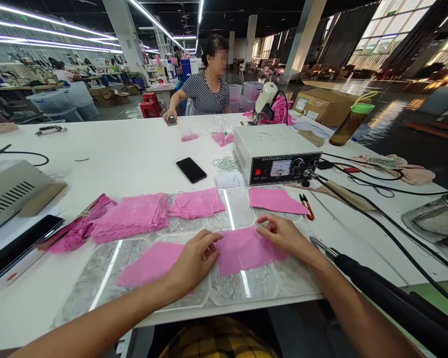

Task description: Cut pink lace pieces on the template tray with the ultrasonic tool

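Note:
A thin pink fabric piece lies on the glossy clear mat in front of me. My left hand pinches its upper left edge, thumb and fingers bent together. At the upper right edge, my right hand has its thumb and forefinger closed on the cloth. Another pink fabric piece lies flat at the left, partly covered by my left hand. Beyond them are a tall stack of pink fabric, a smaller stack and a flat pink pile.
A control box with cables stands behind. A black-handled tool lies close to my right forearm. Orange-handled thread snips, a black phone and a bottle rest on the table. A person sits opposite.

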A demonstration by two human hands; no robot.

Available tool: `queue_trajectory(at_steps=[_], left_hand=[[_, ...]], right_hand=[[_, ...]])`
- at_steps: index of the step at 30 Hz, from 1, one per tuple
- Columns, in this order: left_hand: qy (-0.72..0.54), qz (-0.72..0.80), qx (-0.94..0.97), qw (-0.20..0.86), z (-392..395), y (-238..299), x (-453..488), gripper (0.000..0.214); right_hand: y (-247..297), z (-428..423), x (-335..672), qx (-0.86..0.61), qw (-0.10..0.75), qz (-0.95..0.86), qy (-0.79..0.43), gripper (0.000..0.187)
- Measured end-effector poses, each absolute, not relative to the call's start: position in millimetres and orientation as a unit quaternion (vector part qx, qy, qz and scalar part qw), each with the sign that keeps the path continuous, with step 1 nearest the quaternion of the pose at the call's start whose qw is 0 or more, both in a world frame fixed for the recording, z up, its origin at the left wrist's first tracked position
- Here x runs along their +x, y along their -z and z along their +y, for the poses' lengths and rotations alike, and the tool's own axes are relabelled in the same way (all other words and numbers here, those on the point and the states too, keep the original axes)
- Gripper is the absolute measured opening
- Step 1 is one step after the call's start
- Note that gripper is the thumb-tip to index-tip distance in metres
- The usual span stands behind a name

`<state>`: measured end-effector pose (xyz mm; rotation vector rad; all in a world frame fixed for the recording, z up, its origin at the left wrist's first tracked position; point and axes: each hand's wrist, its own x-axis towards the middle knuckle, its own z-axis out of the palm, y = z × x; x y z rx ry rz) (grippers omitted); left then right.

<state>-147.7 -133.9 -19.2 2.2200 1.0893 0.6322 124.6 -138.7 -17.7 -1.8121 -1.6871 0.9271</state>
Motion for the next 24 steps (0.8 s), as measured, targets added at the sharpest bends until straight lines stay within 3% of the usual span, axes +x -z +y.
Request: queue_trajectory(at_steps=[4, 8, 18, 24], left_hand=[[-0.169, 0.260, 0.941, 0.137, -132.3, 17.0, -156.5, 0.033], [-0.070, 0.199, 0.975, 0.062, -126.8, 18.0, -162.4, 0.040], [-0.058, 0.153, 0.987, -0.003, -116.6, 15.1, -177.2, 0.044], [-0.034, 0.054, 0.997, 0.049, -103.6, 2.6, -133.8, 0.042]], right_hand=[[16.2, -149.5, 133.3, -0.692, 0.235, -0.614, -0.297, 0.033], [23.1, -169.5, 138.3, -0.706, 0.244, -0.617, -0.249, 0.032], [39.9, -210.6, 141.5, -0.636, 0.376, -0.670, -0.071, 0.021], [53.3, -238.2, 143.2, -0.630, 0.414, -0.655, 0.052, 0.015]])
